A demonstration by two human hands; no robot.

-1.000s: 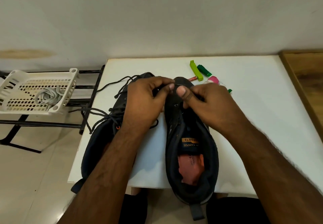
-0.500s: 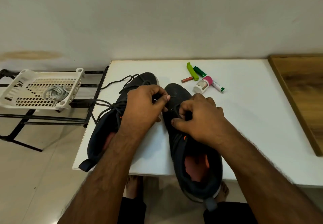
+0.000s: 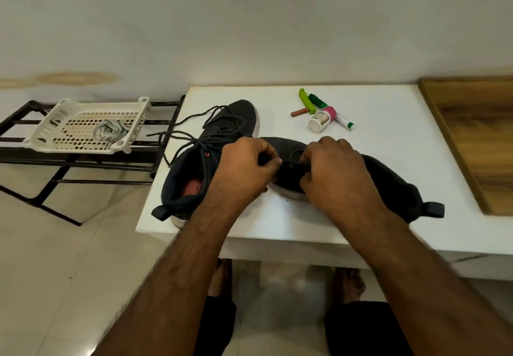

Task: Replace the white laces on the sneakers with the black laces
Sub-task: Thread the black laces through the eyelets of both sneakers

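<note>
Right, white worktop [image 3: 388, 161] carries both dark sneakers. Black metal rack [image 3: 83, 158] stands left of it, wooden surface [image 3: 477, 133] at its right edge.

Left sneaker [image 3: 222, 128]: upright, toe away from the person, heel loop at the near-left worktop edge, already threaded with a black lace [image 3: 180, 136] whose loose ends trail off toward the rack side.

Right sneaker [image 3: 388, 181]: turned sideways, toe pointing left toward the other shoe, heel tab to the right, white sole edge facing the person. Mostly covered by the hands.

Left hand [image 3: 244, 172]: fingers curled, thumb and forefinger tip pressed together at the toe-end eyelet area. It looks like a pinch on a lace end, but the lace itself is too small to make out.

Right hand [image 3: 333, 175]: fingers curled over the upper of the right sneaker, gripping it near the eyelets.

White plastic basket [image 3: 83, 122] sits on the rack, white laces [image 3: 109, 132] bundled inside it.

Far side of the worktop, small clutter close together: white bottle with pink cap [image 3: 322, 119] lying on its side, green marker [image 3: 330, 111], lime green clip [image 3: 306, 101], small reddish tube [image 3: 299, 111].
</note>
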